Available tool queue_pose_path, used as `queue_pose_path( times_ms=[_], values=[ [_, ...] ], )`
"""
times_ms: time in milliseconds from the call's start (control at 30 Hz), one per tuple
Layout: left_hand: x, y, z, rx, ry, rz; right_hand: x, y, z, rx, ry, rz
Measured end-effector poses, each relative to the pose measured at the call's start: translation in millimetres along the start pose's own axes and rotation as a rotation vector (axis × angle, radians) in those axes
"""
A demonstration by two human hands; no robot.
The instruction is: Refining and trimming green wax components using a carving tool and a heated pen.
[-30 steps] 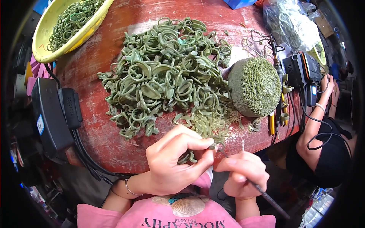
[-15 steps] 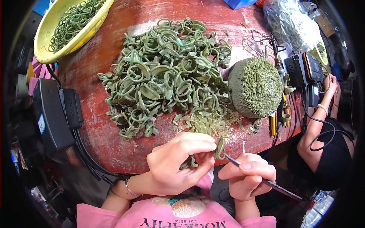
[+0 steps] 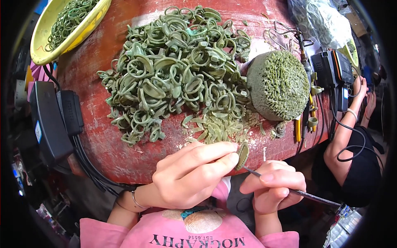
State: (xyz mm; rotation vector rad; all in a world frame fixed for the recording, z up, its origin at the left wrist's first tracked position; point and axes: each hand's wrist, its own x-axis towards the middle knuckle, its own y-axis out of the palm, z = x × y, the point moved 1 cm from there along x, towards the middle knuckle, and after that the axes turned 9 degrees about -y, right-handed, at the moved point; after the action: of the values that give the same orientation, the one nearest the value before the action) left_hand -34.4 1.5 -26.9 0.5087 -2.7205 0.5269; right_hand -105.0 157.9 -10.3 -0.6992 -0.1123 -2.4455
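Between the thumb and fingers of my left hand [image 3: 194,175] is a green wax ring [image 3: 243,156], its elongated oval face tilted up at the table's near edge. My right hand [image 3: 275,186] grips a slim, dark carving tool [image 3: 304,193] like a pencil. The tool's pale pointed tip is at the lower edge of the ring; whether it touches cannot be made out. Beyond my hands lies a big heap of green wax rings [image 3: 165,78]. Flat pale-green wax slivers [image 3: 215,128] are scattered between the heap and my left hand.
A round block with a rough green top [image 3: 285,84] stands right of the heap. At far left is a yellow basin [image 3: 76,41] of rings. Black boxes with cables flank the red table [image 3: 111,159]. Yellow-handled tools [image 3: 298,129] lie right. Another person's arm [image 3: 345,128] shows at right.
My left hand has turned the ring, so its oval face shows more broadly. Green pieces seen under the left fingers before are now hidden. The whole view has shifted slightly.
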Motion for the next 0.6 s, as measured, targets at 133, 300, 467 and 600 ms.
queue_pose_path(
  times_ms=[133, 300, 467, 600],
  values=[
    [-1.0, -6.3, -0.2, 0.022, 0.057, 0.073, 1.9, -3.1, -3.0, -0.005, 0.144, -0.076],
    [1.1, -5.3, -0.7, 0.051, 0.095, 0.091, 2.2, -5.1, -4.0, 0.149, 0.136, -0.118],
    [1.5, -6.7, -4.8, 0.118, 0.164, 0.092, 0.9, -7.9, 0.0, -0.050, 0.306, -0.140],
    [2.8, -6.6, -8.2, 0.157, 0.138, 0.088, 2.4, -7.4, -2.3, 0.105, 0.287, -0.236]
  ],
)
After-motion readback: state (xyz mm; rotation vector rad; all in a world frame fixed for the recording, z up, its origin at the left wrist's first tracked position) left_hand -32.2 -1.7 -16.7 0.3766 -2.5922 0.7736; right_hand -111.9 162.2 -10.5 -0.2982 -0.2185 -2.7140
